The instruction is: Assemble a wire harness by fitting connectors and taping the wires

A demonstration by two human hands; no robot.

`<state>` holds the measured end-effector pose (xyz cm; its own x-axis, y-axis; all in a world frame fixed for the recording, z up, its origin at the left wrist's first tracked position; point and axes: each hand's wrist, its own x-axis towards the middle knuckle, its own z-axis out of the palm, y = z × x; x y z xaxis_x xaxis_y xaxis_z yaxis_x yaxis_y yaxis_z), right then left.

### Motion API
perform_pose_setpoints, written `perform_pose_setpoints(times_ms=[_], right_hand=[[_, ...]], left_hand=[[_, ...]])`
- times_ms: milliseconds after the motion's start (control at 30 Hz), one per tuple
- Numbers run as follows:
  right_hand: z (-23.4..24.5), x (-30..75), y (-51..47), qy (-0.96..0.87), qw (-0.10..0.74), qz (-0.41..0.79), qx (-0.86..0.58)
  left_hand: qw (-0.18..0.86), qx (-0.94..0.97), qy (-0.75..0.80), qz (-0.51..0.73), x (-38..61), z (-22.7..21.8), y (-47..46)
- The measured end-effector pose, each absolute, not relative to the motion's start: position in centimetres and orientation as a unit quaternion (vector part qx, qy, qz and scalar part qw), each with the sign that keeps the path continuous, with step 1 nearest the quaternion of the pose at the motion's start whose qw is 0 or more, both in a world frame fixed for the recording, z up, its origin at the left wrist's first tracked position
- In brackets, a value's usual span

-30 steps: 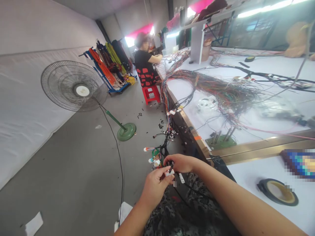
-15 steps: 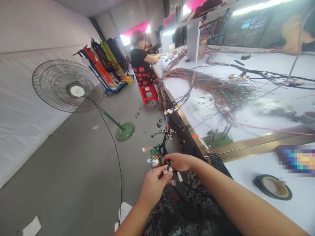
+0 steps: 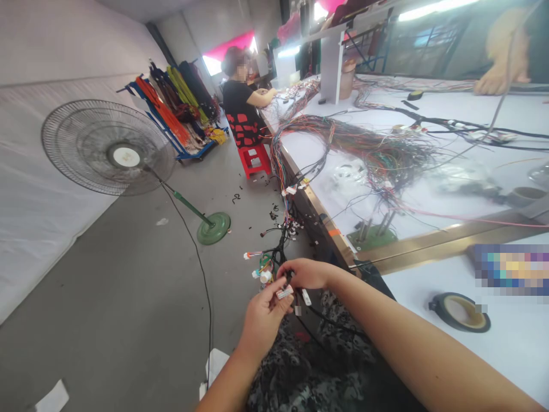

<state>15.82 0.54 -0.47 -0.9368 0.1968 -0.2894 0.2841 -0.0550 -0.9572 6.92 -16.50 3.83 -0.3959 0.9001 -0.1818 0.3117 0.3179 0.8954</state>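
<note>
Over my lap, my left hand (image 3: 262,318) pinches a small white connector (image 3: 285,292) on a black wire harness (image 3: 278,256). My right hand (image 3: 305,273) is closed on the harness wires just above that connector. The harness hangs down from the edge of the white work table (image 3: 433,274), with several white plugs dangling near the floor. A long bundle of coloured wires (image 3: 369,149) lies across the table behind.
A roll of black tape (image 3: 459,312) lies on the table at my right. A standing fan (image 3: 109,150) is on the grey floor to the left. Another person (image 3: 242,109) sits on a red stool (image 3: 254,158) further along the table. Paper scraps lie on the floor.
My view has drifted slightly; the hands stay together on the connector, now a little higher and further left in the picture. The grip looks unchanged.
</note>
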Motion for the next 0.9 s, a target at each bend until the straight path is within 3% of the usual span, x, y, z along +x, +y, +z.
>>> perform_pose_setpoints(times_ms=[133, 300, 467, 567, 667, 800, 900], right_hand=[[-0.1, 15.9, 1.4, 0.576, -0.024, -0.793, 0.198], [0.6, 16.0, 2.0, 0.463, -0.065, -0.86, 0.203], [0.9, 15.7, 1.0, 0.418, -0.053, -0.885, 0.197], [1.1, 15.6, 0.7, 0.414, -0.047, -0.887, 0.2], [1.5, 15.6, 0.7, 0.431, -0.044, -0.877, 0.207], [1.3, 15.7, 0.8, 0.496, -0.041, -0.838, 0.224], [0.1, 15.8, 1.1, 0.577, -0.048, -0.777, 0.249]], left_hand=[[0.227, 0.541, 0.684, 0.434, 7.5, 2.9, -17.4], [0.05, 0.855, 0.476, 0.202, 9.9, 1.7, -16.8], [-0.012, 0.92, 0.36, 0.157, 12.9, 1.9, -15.7], [-0.023, 0.903, 0.4, 0.156, 14.4, 2.7, -15.3], [0.036, 0.876, 0.479, 0.046, 15.4, 3.4, -15.1], [0.192, 0.837, 0.494, -0.136, 14.8, 4.6, -15.6], [0.332, 0.78, 0.53, -0.026, 12.4, 5.6, -16.0]])
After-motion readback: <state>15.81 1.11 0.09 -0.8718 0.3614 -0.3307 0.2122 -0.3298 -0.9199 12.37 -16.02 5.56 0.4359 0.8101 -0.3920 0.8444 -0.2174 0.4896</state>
